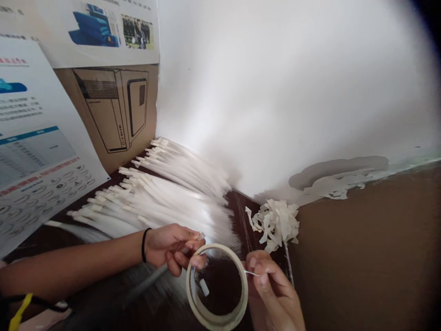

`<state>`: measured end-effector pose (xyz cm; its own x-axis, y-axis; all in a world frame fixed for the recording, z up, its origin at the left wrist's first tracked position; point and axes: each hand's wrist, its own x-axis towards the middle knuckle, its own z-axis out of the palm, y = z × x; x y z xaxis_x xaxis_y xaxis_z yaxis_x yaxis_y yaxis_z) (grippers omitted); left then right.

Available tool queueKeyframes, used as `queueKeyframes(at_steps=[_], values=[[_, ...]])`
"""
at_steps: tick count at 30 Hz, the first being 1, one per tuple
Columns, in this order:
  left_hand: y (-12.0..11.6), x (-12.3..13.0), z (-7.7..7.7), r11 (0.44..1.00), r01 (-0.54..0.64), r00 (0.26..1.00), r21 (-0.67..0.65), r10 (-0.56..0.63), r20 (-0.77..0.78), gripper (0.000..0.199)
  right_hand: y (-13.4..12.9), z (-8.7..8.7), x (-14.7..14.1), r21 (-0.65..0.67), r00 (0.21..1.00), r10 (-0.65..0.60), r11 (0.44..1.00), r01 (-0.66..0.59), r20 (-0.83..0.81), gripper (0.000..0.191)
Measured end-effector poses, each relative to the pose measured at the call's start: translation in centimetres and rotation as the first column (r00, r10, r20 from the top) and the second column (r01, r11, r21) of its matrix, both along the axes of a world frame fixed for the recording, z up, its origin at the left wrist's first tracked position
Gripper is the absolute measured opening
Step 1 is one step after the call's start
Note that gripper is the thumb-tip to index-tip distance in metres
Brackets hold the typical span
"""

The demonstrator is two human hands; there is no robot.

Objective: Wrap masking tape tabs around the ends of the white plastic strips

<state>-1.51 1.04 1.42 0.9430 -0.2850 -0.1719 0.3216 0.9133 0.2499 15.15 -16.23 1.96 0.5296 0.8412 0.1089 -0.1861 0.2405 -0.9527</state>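
My left hand [175,248], with a black band at the wrist, is closed round a thin bundle of pale fibres [151,278]; a small whitish end sticks out at its fingertips. One of its fingers reaches through a roll of masking tape [243,294], which hangs below the hand. To the right, my right hand [274,287] pinches the free end of the tape [252,273], drawn out a short way from the roll. Through the ring of the roll a small white piece [204,287] shows on the dark table.
Many white fibre bundles [165,197] with taped ends lie on the table behind my left hand. A heap of torn tape strips [277,223] sits by the white wall [275,92]. Printed sheets [37,138] and a cardboard panel [113,110] stand at left, brown board [372,248] at right.
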Motion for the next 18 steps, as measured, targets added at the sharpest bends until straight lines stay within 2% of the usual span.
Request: queueKeyframes(at_steps=[2, 7, 10, 14, 18], values=[[0.0, 0.0, -0.2, 0.999, -0.042, 0.999, -0.029, 0.042, 0.010, 0.031, -0.2, 0.6, 0.2, 0.084, 0.996, -0.086, 0.993, 0.085, 0.015, 0.014], [0.0, 0.0, -0.5, 0.987, -0.125, 0.992, -0.105, 0.126, 0.000, 0.031, -0.1, 2.0, -0.4, 0.152, 0.958, -0.272, 0.947, 0.283, -0.094, 0.018], [0.0, -0.2, -0.7, 0.980, -0.147, 0.989, -0.135, 0.146, -0.017, 0.030, 0.4, 2.6, -1.5, 0.085, 0.946, -0.304, 0.946, 0.314, -0.115, 0.014], [0.0, -0.2, -1.0, 0.976, -0.151, 0.989, -0.155, 0.149, -0.024, 0.029, 0.6, 2.6, -2.0, 0.001, 0.931, -0.363, 0.932, 0.363, -0.034, 0.010], [-0.2, -0.2, -1.1, 0.975, -0.149, 0.989, -0.166, 0.147, -0.023, 0.028, 0.3, 1.4, -0.8, 0.011, 0.954, -0.298, 0.954, 0.298, 0.010, 0.014]])
